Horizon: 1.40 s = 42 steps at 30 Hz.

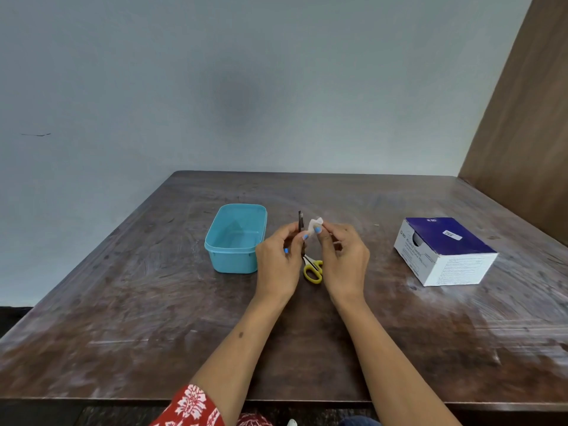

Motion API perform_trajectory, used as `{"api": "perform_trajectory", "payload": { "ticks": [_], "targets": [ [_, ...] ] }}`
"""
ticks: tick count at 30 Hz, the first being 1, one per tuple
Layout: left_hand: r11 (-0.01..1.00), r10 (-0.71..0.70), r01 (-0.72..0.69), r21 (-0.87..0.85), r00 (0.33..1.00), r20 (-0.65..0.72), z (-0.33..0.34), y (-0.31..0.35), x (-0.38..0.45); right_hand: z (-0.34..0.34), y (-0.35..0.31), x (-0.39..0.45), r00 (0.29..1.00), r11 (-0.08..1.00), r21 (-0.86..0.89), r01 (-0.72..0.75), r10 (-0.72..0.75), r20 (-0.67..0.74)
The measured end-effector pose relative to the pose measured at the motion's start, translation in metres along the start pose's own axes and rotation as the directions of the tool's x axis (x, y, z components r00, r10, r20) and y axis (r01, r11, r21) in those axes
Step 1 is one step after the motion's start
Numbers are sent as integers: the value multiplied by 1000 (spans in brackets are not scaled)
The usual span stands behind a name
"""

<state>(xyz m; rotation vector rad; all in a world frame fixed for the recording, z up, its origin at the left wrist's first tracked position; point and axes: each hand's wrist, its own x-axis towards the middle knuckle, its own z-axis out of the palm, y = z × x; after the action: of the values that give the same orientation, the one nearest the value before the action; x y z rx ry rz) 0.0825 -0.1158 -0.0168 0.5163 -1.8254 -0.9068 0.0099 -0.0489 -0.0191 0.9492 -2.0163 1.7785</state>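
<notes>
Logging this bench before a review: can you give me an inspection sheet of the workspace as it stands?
Surface: dark wooden table, worn and streaked.
Job's things: dark tool, held upright; white pad beside it.
Clutter: yellow-handled scissors lying below the hands; open blue tub, nothing visible inside; blue-and-white box at the right.
Hands: left hand grips the dark tool; right hand pinches the white pad.
Cables: nothing seen.
Surroundings: pale wall behind; brown panel at the right.
</notes>
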Motion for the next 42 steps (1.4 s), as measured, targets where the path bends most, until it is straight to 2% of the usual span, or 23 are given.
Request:
{"api": "perform_trajectory", "payload": {
  "ticks": [6, 9, 20, 23, 27, 31, 33, 36, 39, 42],
  "targets": [
    [999, 26, -29, 31, 996, 81, -1, 2, -2, 3, 1, -2, 992, 998, 9, 59, -59, 115],
    [999, 18, -23, 42, 993, 118, -1, 0, -2, 2, 2, -2, 992, 998, 5, 58, -58, 113],
    [998, 49, -54, 15, 974, 221, -2, 4, -5, -3, -6, -2, 997, 994, 100, 35, -28, -69],
    [998, 64, -64, -5, 969, 239, 0, 3, -6, -4, -7, 0, 986, 988, 156, 9, 18, -168],
    [993, 112, -115, 6, 979, 171, 1, 5, -5, -6, 0, 7, 953, 988, 144, -62, 101, -286],
    [964, 255, -259, 56, 964, 72, -13, 18, 2, -1, 11, 6, 961, 993, 68, -92, 107, -256],
    [956, 288, -287, 54, 957, -25, -29, 32, 11, 2, 13, 5, 966, 994, 64, -88, 100, -238],
    [991, 135, -131, 37, 979, -153, -57, 47, 40, 3, 11, 5, 971, 994, 72, -77, 92, -220],
    [964, -47, 51, 262, 999, -21, -74, 41, 72, 4, 12, 5, 975, 995, 67, -76, 88, -206],
    [838, -241, 145, 527, 963, 118, -74, 18, 85, 5, 16, 5, 976, 994, 67, -86, 97, -193]
  ]
}}
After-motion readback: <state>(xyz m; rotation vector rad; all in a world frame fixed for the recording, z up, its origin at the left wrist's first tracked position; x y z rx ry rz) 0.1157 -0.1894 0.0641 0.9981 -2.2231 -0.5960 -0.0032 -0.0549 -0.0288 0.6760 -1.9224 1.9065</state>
